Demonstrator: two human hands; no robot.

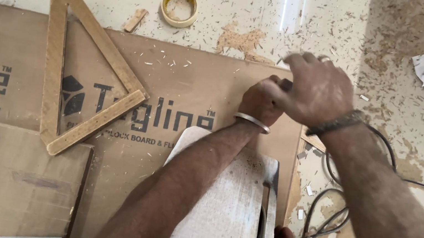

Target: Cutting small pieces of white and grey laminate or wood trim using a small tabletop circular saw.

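While the head view looked down, the clenched left hand point(263, 97) pressed on the large brown printed board point(182, 92), the right hand point(320, 90) curled over it, holding nothing visible; no cut showed yet.

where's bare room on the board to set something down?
Free: the board between the wooden triangle and the left hand; also the strip left of the triangle. Floor beyond the tape roll is open but strewn with chips. Crowded: around both hands, right hand over left, and the cable loops on the right.
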